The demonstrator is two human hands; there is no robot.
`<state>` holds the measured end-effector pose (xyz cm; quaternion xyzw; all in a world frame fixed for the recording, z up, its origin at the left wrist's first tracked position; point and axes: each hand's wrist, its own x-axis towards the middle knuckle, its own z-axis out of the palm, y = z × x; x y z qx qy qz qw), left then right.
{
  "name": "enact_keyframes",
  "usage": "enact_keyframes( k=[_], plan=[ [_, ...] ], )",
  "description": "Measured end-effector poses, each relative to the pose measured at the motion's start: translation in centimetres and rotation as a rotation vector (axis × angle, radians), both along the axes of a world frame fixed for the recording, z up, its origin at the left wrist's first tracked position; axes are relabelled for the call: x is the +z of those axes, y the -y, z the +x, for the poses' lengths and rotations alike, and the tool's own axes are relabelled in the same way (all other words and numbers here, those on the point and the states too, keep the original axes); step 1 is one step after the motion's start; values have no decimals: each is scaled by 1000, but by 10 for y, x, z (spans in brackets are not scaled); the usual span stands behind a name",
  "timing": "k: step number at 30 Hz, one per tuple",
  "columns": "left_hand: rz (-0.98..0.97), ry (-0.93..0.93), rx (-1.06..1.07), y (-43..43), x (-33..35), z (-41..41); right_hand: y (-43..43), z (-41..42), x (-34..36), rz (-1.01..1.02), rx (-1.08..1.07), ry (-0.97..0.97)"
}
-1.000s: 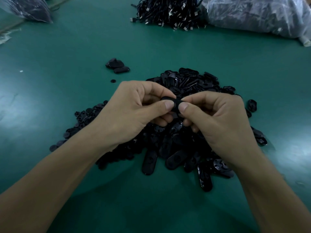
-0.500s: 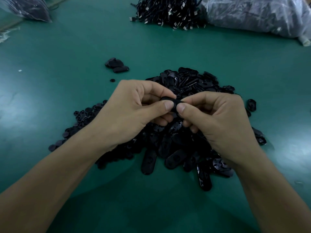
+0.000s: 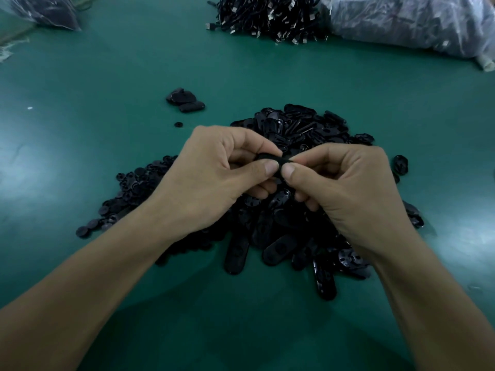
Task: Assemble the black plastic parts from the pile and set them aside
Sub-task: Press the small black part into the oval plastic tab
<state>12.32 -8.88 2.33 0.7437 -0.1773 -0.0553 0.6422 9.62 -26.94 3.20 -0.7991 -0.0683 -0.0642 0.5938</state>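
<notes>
A green counter (image 3: 93, 84) carries a heap of black USB cables (image 3: 267, 17) at its far edge. Just beside them on the right lies a clear plastic bag (image 3: 409, 20), and another bag of dark contents (image 3: 42, 9) sits far left.

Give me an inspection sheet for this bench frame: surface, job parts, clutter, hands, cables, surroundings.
Surface: green table mat, with glare patches and one white speck.
Job's things: pile of black plastic parts at centre; one black part held above it; small set-aside group beyond the pile to the left, with a lone round piece near it.
Clutter: clear plastic bag far right and second bag far left, both with dark contents.
Grippers: left hand and right hand both pinch the black part between thumb and forefinger.
Cables: heap of black cables with metal plugs at the far edge.
Surroundings: nothing seen beyond the table.
</notes>
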Motion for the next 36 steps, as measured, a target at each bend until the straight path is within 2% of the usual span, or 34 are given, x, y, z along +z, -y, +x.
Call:
enact_keyframes(
  k=[7, 18, 30, 33, 36],
  plan=[
    [-5, -9, 3, 2, -1, -2, 2, 0, 0, 36, 0, -54],
    [-19, -54, -14, 2, -5, 0, 1, -1, -4, -69, -41, 19],
    [-12, -35, 18, 1, -6, 2, 5, -1, -6, -51, -6, 9],
    [-25, 0, 40, -1, -9, 5, 6, 0, -7, -60, -70, 44],
    [-20, 56, 185, -9, -14, 16, 10, 3, -10, -215, -240, 158]
  ],
)
